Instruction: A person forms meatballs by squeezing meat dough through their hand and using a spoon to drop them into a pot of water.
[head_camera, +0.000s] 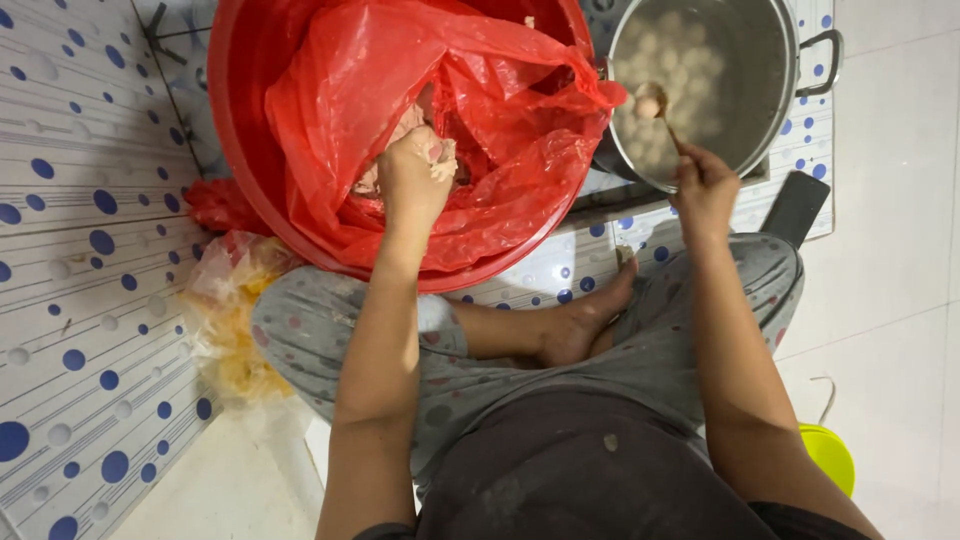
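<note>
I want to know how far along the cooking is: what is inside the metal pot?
Many pale round balls lie in cloudy water in the metal pot. The right hand holds a spoon carrying another. The pot's bottom is hidden.

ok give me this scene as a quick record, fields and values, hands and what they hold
setting: person sitting cross-legged on a floor mat with blue dots
left hand: closed on pinkish paste inside the red plastic bag
bag holder: red basin
right hand: holds a spoon carrying a ball, over the pot
steel pot: holds liquid and many pale balls
beside left knee: crumpled clear bag with yellow bits
lower right: yellow-green object, partly hidden
</note>
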